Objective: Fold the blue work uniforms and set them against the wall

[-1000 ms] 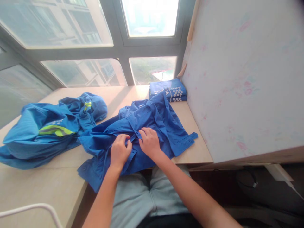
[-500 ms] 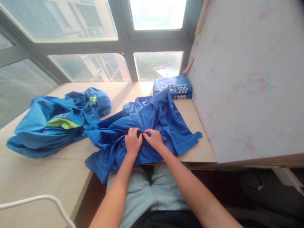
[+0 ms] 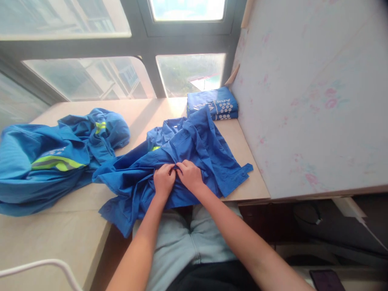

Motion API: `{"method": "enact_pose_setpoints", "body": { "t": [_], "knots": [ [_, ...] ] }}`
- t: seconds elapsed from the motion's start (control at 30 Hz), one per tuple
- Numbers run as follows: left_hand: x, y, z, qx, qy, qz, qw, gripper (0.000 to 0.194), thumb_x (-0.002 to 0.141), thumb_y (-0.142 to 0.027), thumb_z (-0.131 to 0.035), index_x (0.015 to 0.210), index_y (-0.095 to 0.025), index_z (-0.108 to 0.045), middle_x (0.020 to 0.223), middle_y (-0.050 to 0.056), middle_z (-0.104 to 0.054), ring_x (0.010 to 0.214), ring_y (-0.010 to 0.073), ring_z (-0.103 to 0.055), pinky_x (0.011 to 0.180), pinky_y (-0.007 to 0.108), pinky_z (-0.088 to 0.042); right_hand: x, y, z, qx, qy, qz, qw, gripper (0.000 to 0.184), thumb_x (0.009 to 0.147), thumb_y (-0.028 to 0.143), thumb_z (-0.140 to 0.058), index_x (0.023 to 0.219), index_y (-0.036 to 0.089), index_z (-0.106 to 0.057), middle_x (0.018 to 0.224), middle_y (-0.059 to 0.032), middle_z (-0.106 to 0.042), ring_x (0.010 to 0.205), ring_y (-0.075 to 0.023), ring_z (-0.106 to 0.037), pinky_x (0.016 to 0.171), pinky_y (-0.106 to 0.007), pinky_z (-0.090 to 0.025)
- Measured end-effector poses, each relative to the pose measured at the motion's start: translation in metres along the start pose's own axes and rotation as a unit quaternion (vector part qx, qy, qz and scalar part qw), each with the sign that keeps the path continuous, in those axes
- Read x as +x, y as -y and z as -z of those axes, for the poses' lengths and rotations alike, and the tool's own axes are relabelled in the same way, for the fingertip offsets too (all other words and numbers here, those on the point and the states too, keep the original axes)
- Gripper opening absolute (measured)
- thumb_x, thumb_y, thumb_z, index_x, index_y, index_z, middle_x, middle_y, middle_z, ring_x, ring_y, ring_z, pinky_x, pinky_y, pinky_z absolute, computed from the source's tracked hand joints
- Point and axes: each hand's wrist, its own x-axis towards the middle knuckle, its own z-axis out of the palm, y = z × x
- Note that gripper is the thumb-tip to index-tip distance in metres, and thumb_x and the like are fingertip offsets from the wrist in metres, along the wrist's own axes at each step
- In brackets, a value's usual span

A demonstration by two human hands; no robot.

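Observation:
A crumpled blue shirt (image 3: 188,153) lies spread over the near edge of the light wooden table (image 3: 54,230), part of it hanging off toward my lap. My left hand (image 3: 163,180) and my right hand (image 3: 189,174) sit side by side at the shirt's front edge. Both have their fingers pinched on the fabric, fingertips nearly touching. What lies between the fingertips is too small to make out.
A heap of blue clothing with yellow reflective stripes (image 3: 51,157) lies at the left. Folded blue garments (image 3: 212,104) are stacked by the window at the back. A pale flowered panel (image 3: 309,93) walls off the right side. A white wire (image 3: 39,266) curves at lower left.
My hands have come together from slightly apart and now pinch the same spot of the shirt's front edge. The view has shifted a little.

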Motion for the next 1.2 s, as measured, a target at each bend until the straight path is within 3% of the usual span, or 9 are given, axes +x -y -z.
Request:
{"method": "enact_pose_setpoints", "body": {
  "t": [0.27, 0.5, 0.8, 1.0, 1.1, 1.2],
  "knots": [
    [0.016, -0.001, -0.005, -0.053, 0.017, -0.027, 0.998, 0.019, 0.087, -0.026, -0.055, 0.092, -0.02, -0.073, 0.088, 0.003, -0.073, 0.075, 0.0178, -0.065, 0.069, 0.027, -0.047, 0.008, -0.008, -0.004, -0.027, 0.047, -0.024, 0.998, 0.034, 0.104, 0.033, -0.038, 0.13, 0.025, -0.058, 0.106, -0.0062, -0.069, 0.086, -0.0171, -0.067, 0.066, -0.023, -0.045],
    [0.02, -0.002, -0.003, -0.052, 0.048, -0.049, 0.996, 0.02, 0.089, -0.03, -0.054, 0.09, -0.021, -0.072, 0.086, 0.002, -0.072, 0.07, 0.0158, -0.062, 0.064, 0.026, -0.045, 0.014, -0.014, 0.0, -0.034, 0.039, -0.031, 0.998, 0.032, 0.104, 0.031, -0.035, 0.104, 0.025, -0.067, 0.1, -0.003, -0.069, 0.086, -0.0158, -0.066, 0.066, -0.022, -0.044],
    [0.023, 0.003, -0.004, -0.1, 0.053, -0.05, 0.992, 0.02, 0.089, -0.032, -0.055, 0.092, -0.02, -0.07, 0.087, 0.002, -0.07, 0.07, 0.0159, -0.06, 0.066, 0.027, -0.046, 0.026, -0.015, -0.004, 0.07, 0.011, -0.106, 0.992, 0.024, 0.097, 0.031, -0.049, 0.108, 0.026, -0.07, 0.106, -0.0018, -0.074, 0.094, -0.0183, -0.068, 0.076, -0.025, -0.048],
    [0.021, 0.003, 0.001, -0.142, 0.05, -0.062, 0.987, 0.022, 0.09, -0.032, -0.055, 0.097, -0.019, -0.072, 0.083, 0.002, -0.066, 0.068, 0.015, -0.057, 0.067, 0.027, -0.046, 0.036, -0.019, -0.008, 0.157, -0.087, -0.182, 0.967, 0.023, 0.094, 0.024, -0.048, 0.104, 0.02, -0.069, 0.1, -0.0046, -0.074, 0.092, -0.0173, -0.066, 0.082, -0.023, -0.046],
    [0.018, 0.004, 0.007, -0.132, 0.047, -0.074, 0.987, 0.027, 0.091, -0.029, -0.053, 0.107, -0.02, -0.073, 0.078, 0.001, -0.061, 0.066, 0.0147, -0.055, 0.066, 0.027, -0.046, 0.042, -0.027, -0.009, 0.206, -0.149, -0.202, 0.946, 0.02, 0.091, 0.021, -0.046, 0.087, 0.019, -0.066, 0.084, -0.001, -0.069, 0.081, -0.015, -0.061, 0.076, -0.021, -0.044],
    [0.012, 0.011, 0.014, -0.127, 0.047, -0.076, 0.988, 0.028, 0.091, -0.026, -0.051, 0.108, -0.022, -0.073, 0.085, 0.002, -0.064, 0.069, 0.0143, -0.057, 0.07, 0.027, -0.047, 0.046, -0.044, -0.003, 0.256, -0.204, -0.251, 0.911, 0.028, 0.093, 0.026, -0.04, 0.069, 0.02, -0.055, 0.066, 0.0031, -0.056, 0.067, -0.0128, -0.051, 0.067, -0.021, -0.041]
  ]
}}
